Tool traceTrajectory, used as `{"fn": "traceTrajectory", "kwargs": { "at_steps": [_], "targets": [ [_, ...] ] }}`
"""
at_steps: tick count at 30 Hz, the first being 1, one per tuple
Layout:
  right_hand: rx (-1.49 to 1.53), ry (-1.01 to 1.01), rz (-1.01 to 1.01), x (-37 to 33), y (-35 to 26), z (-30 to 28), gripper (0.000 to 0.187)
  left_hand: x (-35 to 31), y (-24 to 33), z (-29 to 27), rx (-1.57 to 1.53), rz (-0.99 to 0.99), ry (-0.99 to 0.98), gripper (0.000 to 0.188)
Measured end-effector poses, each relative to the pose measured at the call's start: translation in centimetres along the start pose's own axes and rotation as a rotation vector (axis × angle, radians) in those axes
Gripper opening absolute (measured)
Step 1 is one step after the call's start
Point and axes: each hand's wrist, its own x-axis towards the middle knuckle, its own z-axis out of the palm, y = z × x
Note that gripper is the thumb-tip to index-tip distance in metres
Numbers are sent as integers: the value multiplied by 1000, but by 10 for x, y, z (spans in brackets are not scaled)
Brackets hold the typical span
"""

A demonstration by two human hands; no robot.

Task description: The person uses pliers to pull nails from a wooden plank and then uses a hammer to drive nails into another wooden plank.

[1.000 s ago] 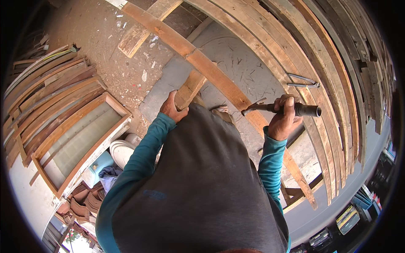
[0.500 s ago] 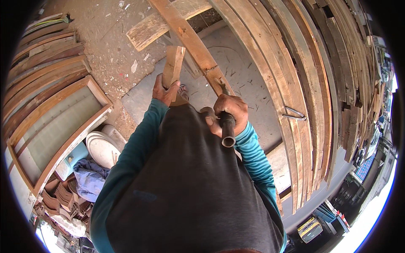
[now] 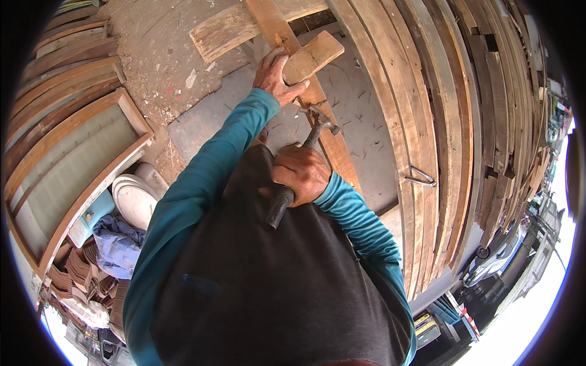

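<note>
My left hand grips a short wooden block, its thumb on the near side. The block lies slantwise over a long reddish-brown plank; whether it touches the plank is unclear. Closed round the dark handle of a claw hammer, my right hand is close to my body, beside the plank's near part. The hammer's metal head shows over the plank, and the handle's butt sticks out toward my dark shirt.
A pale board passes under the far part of the plank. Long timbers are stacked on the right, with a bent metal piece on them. At left are more boards, a framed panel, a white lid and blue cloth.
My left hand has moved forward and right, bringing the block over the plank and turning it sideways. My right hand has shifted slightly left, and the hammer's butt now points down-left.
</note>
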Motion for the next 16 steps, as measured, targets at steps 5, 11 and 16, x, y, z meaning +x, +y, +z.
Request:
{"fn": "traceTrajectory", "kwargs": {
  "at_steps": [5,11,16],
  "targets": [
    [32,128,92,-20,-1,-48,34,29,10,33,228,214,52,80],
    [168,531,305,-47,1,-65,23,36,29,80,360,27,161,72],
    [297,588,305,-56,18,-69,16,42,39,88,372,18,106,80]
  ]
}}
